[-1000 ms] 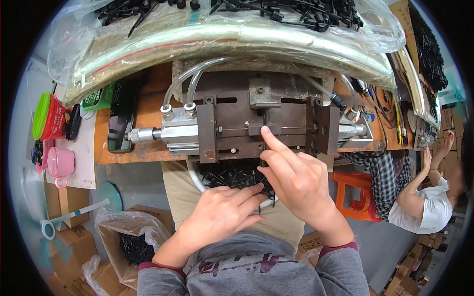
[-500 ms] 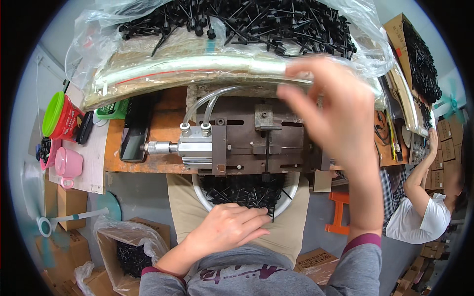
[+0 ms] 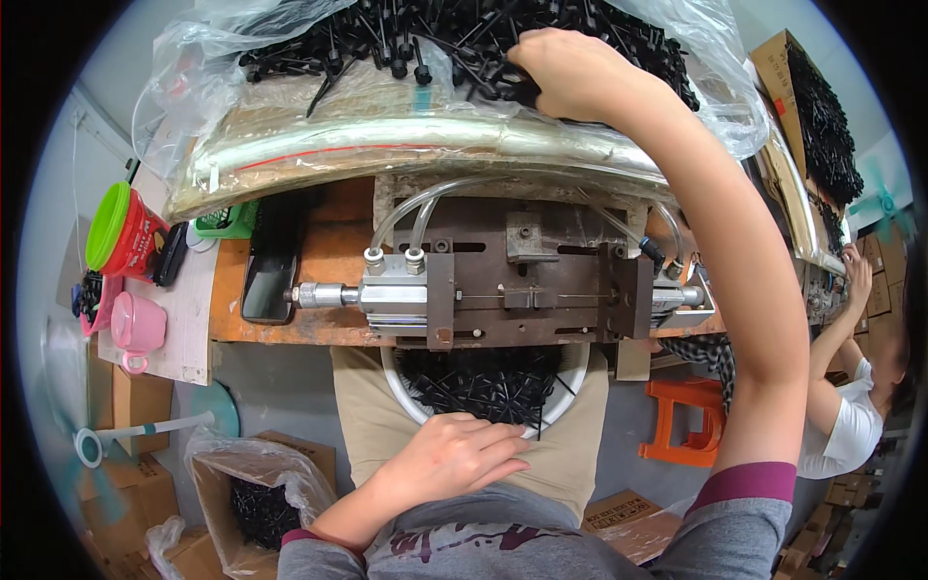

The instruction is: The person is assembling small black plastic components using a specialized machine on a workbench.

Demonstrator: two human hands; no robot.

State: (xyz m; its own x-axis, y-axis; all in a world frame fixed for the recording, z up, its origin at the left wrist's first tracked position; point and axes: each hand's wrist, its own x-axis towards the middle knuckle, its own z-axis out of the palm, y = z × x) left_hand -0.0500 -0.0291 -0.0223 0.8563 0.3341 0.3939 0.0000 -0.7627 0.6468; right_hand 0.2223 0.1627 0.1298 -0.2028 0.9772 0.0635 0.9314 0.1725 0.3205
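At top centre, the right hand [image 3: 577, 77] is among black parts [image 3: 387, 43], its grip hidden. Lower centre, the left hand [image 3: 445, 464] overlaps a white bowl [image 3: 396, 387], grip unclear.

Small parts [image 3: 474, 29]: I am seeing plain black. Bowl [image 3: 394, 391]: showing white. Machine plate [image 3: 483, 311]: showing dark brown; cylinder [image 3: 394, 298]: gleaming silver. Tabletop [image 3: 331, 251]: showing orange-brown. Tub [image 3: 135, 253]: pairing red with lime-green lip. Cup [image 3: 138, 324]: showing pink. Stool [image 3: 667, 416]: showing bright orange. Sleeves [image 3: 739, 532]: showing grey, cuffs [image 3: 749, 481] maroon; trousers [image 3: 372, 406], beige. Co-worker [image 3: 846, 411]: wearing a white shirt [image 3: 860, 425] and checked trousers [image 3: 713, 356].
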